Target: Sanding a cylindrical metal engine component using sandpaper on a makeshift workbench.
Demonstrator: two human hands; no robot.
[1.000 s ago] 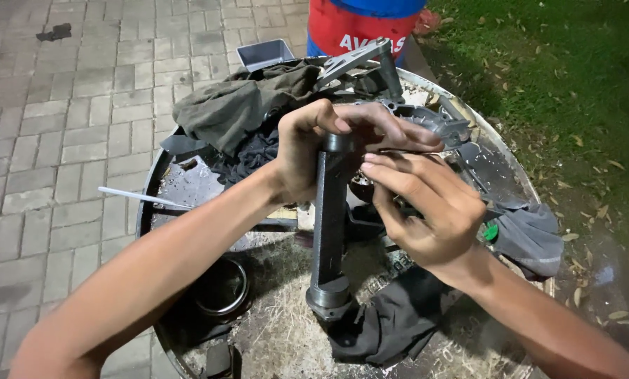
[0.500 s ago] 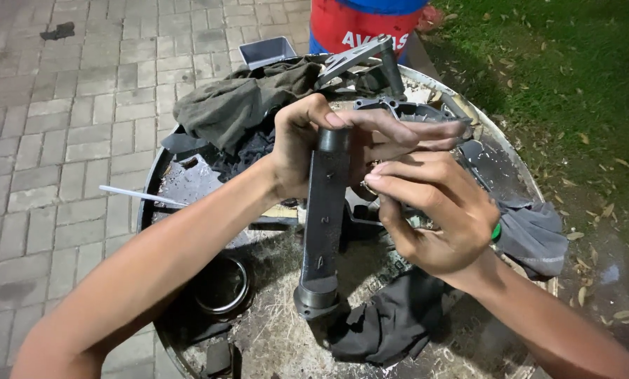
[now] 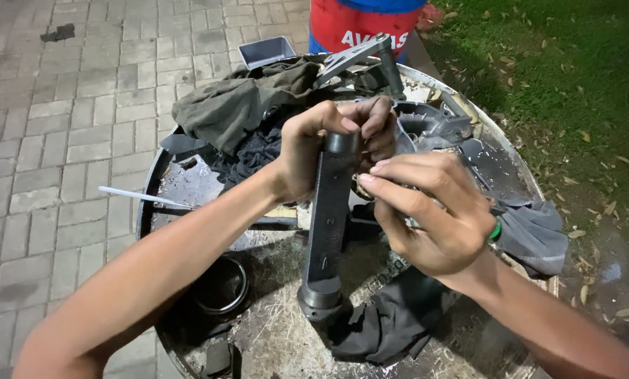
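Your left hand (image 3: 314,151) has its fingers clenched around the top of the dark metal arm (image 3: 328,217), held upright above the round surface (image 3: 511,175). Your right hand (image 3: 434,217) has its fingers curled beside it; grasp cannot be determined.

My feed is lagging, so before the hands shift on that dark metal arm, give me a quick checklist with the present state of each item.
1. Left hand wrapped around the top end of the dark metal arm: ok.
2. Right hand fingertips beside the arm's upper part; what they pinch: cannot tell.
3. Arm's lower round end above the drum top, touching or not: cannot tell.
4. Dark rag lies right beside that lower end: not ok.
5. Black ring lies apart, to the left: ok.
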